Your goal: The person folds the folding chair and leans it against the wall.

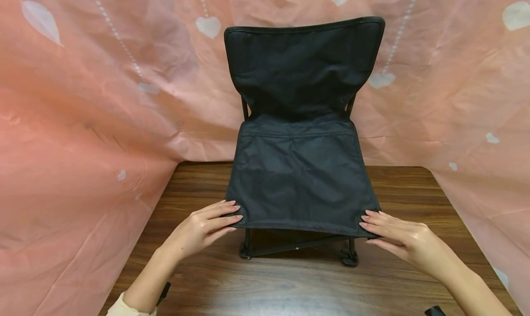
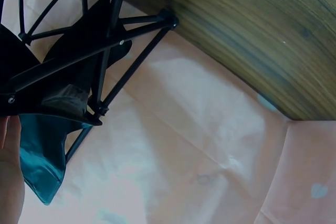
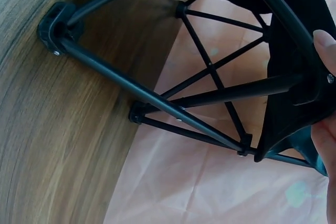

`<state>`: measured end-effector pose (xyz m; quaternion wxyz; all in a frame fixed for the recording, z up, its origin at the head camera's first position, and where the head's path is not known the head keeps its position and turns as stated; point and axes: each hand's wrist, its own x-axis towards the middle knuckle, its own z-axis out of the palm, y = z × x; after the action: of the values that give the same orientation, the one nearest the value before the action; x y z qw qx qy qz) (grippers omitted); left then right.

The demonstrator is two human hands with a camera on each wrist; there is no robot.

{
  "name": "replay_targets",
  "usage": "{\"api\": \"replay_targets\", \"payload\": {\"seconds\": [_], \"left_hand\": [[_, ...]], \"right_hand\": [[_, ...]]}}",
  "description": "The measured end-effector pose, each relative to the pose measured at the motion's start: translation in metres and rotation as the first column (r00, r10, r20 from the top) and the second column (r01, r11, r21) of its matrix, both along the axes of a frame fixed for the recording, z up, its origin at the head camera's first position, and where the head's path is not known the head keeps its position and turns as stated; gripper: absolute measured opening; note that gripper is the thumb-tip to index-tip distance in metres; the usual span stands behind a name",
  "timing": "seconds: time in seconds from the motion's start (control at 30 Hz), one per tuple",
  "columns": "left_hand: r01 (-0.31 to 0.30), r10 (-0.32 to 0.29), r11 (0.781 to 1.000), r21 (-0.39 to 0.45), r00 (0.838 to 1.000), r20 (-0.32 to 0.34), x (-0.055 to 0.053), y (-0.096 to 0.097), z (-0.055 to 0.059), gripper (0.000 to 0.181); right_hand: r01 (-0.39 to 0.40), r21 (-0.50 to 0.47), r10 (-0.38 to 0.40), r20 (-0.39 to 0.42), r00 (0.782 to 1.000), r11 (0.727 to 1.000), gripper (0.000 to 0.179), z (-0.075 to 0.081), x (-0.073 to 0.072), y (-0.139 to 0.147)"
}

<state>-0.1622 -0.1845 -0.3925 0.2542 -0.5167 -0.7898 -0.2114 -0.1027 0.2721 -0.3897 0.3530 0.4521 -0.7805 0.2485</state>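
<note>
A black folding chair [image 1: 302, 178] stands unfolded on a wooden surface, its fabric backrest [image 1: 304, 70] upright at the back. At the seat's front left corner, my left hand [image 1: 203, 224] lays its fingers over the fabric, thumb below the edge. My right hand [image 1: 399, 235] grips the front right corner likewise. In the right wrist view its thumb [image 3: 326, 51] presses the frame from beneath. Only part of the left hand [image 2: 9, 166] shows in the left wrist view, against the seat edge. Crossed metal legs [image 3: 131, 85] show under the seat.
The wooden tabletop [image 1: 281, 288] extends around the chair's feet. Pink cloth with white hearts [image 1: 83, 123] hangs behind and on both sides, close to the table's edges. A plastic foot [image 1: 349, 258] of the chair rests on the wood near the front right.
</note>
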Motion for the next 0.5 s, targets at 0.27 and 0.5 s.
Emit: {"api": "replay_targets", "payload": {"seconds": [0.27,0.5], "left_hand": [[-0.002,0.002,1.000,0.011,0.999,-0.039,0.0074,0.0024,-0.0015,0.025],[-0.008,0.008,1.000,0.001,0.999,-0.041,0.0107,0.0027,-0.0014,0.026]], "right_hand": [[0.002,-0.001,-0.002,0.009,1.000,1.000,0.040,0.0000,0.0074,0.0040],[-0.035,-0.018,0.035,0.007,0.999,0.999,0.037,-0.0007,0.0094,0.0049]]}}
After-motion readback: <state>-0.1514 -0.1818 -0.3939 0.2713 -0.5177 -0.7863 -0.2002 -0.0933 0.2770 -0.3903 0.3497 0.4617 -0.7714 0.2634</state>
